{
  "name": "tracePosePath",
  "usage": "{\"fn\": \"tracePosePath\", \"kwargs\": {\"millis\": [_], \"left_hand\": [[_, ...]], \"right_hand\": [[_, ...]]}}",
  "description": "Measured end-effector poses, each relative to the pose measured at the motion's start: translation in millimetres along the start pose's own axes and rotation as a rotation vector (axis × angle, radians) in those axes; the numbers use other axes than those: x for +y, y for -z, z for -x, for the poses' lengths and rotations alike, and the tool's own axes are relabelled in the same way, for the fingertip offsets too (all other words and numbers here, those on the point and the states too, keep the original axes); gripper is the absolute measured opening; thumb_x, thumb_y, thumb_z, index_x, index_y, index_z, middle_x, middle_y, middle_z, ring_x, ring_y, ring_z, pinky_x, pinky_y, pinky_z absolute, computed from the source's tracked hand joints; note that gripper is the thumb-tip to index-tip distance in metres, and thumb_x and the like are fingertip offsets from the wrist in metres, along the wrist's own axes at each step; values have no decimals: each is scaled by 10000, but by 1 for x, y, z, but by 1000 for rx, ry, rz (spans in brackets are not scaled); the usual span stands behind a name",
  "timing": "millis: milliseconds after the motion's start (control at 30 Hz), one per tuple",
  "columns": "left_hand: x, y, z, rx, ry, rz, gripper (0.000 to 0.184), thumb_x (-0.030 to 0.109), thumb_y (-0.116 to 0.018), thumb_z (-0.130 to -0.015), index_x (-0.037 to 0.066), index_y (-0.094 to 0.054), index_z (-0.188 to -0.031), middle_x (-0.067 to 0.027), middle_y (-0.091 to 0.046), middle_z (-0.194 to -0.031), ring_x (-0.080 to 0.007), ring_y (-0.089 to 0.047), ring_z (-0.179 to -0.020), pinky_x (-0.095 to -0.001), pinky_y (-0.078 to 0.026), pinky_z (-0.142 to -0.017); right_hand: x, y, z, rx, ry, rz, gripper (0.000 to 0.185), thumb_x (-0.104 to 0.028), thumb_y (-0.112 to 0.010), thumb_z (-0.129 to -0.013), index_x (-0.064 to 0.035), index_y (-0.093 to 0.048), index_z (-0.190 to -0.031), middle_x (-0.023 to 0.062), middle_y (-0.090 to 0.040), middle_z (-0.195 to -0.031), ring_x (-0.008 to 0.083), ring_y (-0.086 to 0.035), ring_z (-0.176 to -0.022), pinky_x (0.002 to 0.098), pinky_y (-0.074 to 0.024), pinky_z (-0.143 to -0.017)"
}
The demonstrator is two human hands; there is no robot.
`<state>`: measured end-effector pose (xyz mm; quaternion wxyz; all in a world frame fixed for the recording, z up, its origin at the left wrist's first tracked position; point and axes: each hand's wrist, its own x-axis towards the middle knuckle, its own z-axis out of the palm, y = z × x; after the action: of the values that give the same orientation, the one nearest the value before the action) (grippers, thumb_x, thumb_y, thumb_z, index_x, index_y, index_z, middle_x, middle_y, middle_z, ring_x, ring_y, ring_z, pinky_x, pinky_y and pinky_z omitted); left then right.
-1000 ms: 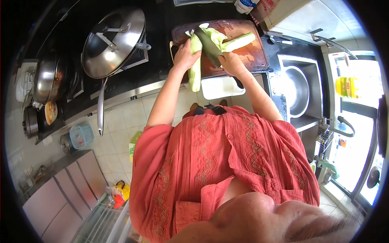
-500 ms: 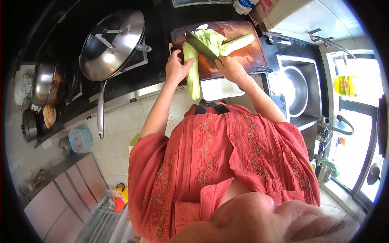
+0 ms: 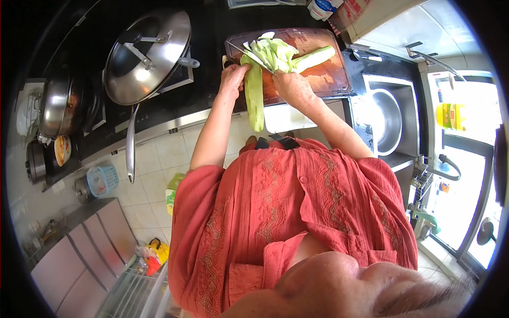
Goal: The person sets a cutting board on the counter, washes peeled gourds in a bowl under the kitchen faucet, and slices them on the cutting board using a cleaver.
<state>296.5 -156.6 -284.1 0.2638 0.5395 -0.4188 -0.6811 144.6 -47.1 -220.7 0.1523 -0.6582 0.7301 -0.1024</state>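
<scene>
My left hand (image 3: 233, 79) is closed on the upper left side of a long pale green vegetable (image 3: 254, 98), whose lower end hangs past the counter edge. In my right hand (image 3: 293, 87) is a knife (image 3: 252, 56), its blade seen nearly edge-on across the top of the vegetable. Cut pale green slices (image 3: 275, 52) are heaped beyond the blade on the brown cutting board (image 3: 331, 79). Another peeled piece (image 3: 314, 59) lies to the right of the heap.
A lidded wok (image 3: 146, 58) with a long handle sits on the stove at left, with another pot (image 3: 55, 108) farther left. A white tray (image 3: 289, 117) is below the board's front edge. The sink holds a metal basin (image 3: 387, 122) at right.
The knife blade has turned from showing its broad face to nearly edge-on and shifted left. My left hand opened from the vegetable, then closed on it again.
</scene>
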Motion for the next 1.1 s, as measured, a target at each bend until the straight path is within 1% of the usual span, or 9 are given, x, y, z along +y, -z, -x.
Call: {"fn": "tracePosePath", "kwargs": {"millis": [100, 300, 367, 400, 467, 600, 833, 900, 1100], "left_hand": [[-2, 0, -1, -6, -24, -35, 230, 261, -697, -734, 136, -513, -672, 44, -474, -549, -47, -379, -390, -218, -237, -350], [-4, 7, -10, -41, 30, -27, 251, 273, -716, -713, 121, -521, -669, 16, -499, -565, -68, -392, -395, -232, -269, -348], [-6, 6, -15, -58, 11, -45, 265, 281, -725, -703, 103, -533, -667, -4, -518, -567, -85, -410, -397, -240, -294, -342], [-3, 5, -17, -40, 31, -58, 266, 283, -723, -702, 97, -535, -672, -6, -515, -565, -86, -402, -391, -240, -292, -343], [0, 3, -12, -3, 84, -48, 254, 277, -721, -694, 98, -542, -679, -5, -509, -558, -90, -388, -374, -242, -288, -343], [-2, -1, -13, -1, 122, 69, 175, 228, -695, -704, 111, -579, -762, 7, -550, -599, -64, -393, -380, -227, -276, -343], [0, 0, -13, 10, 127, -7, 159, 214, -684, -700, 115, -576, -764, 7, -551, -599, -62, -405, -390, -230, -279, -344], [-2, 5, -22, -18, 159, -37, 239, 241, -720, -641, 104, -541, -721, -12, -535, -610, -96, -434, -423, -259, -305, -372], [4, 0, -6, -50, 117, 59, 187, 216, -691, -669, 85, -565, -712, -21, -530, -577, -105, -414, -391, -257, -293, -361]], "right_hand": [[-3, 5, -2, -29, 28, 111, 169, -114, -475, -833, -5, -601, -855, 204, -644, -711, 365, -661, -704, 446, -532, -657], [21, -18, -16, -56, 11, 33, 237, -206, -494, -894, 9, -591, -874, 233, -635, -744, 381, -646, -708, 456, -527, -640], [39, -42, -29, -91, 239, 201, 231, -213, -509, -890, 1, -594, -866, 218, -641, -731, 363, -656, -698, 440, -534, -630], [41, -41, -31, -75, 242, 205, 231, -213, -509, -890, 1, -594, -866, 218, -641, -731, 363, -656, -698, 440, -534, -630], [11, -13, -14, -68, 13, 109, 182, -175, -520, -863, -9, -595, -854, 200, -643, -708, 349, -663, -682, 436, -539, -622], [-22, 27, 11, -40, 41, 250, 116, -105, -532, -824, -29, -607, -871, 162, -672, -740, 281, -687, -722, 395, -542, -646], [-2, 0, -10, -104, 17, 218, 122, -82, -518, -824, -35, -623, -864, 157, -679, -779, 295, -686, -747, 393, -546, -661], [4, -1, -19, -123, 49, 197, 138, -87, -523, -819, -39, -645, -861, 154, -681, -789, 298, -684, -768, 393, -547, -677], [0, 1, -11, -153, 10, 190, 177, -96, -523, -813, -26, -674, -875, 174, -679, -817, 308, -678, -808, 410, -542, -717]]}}
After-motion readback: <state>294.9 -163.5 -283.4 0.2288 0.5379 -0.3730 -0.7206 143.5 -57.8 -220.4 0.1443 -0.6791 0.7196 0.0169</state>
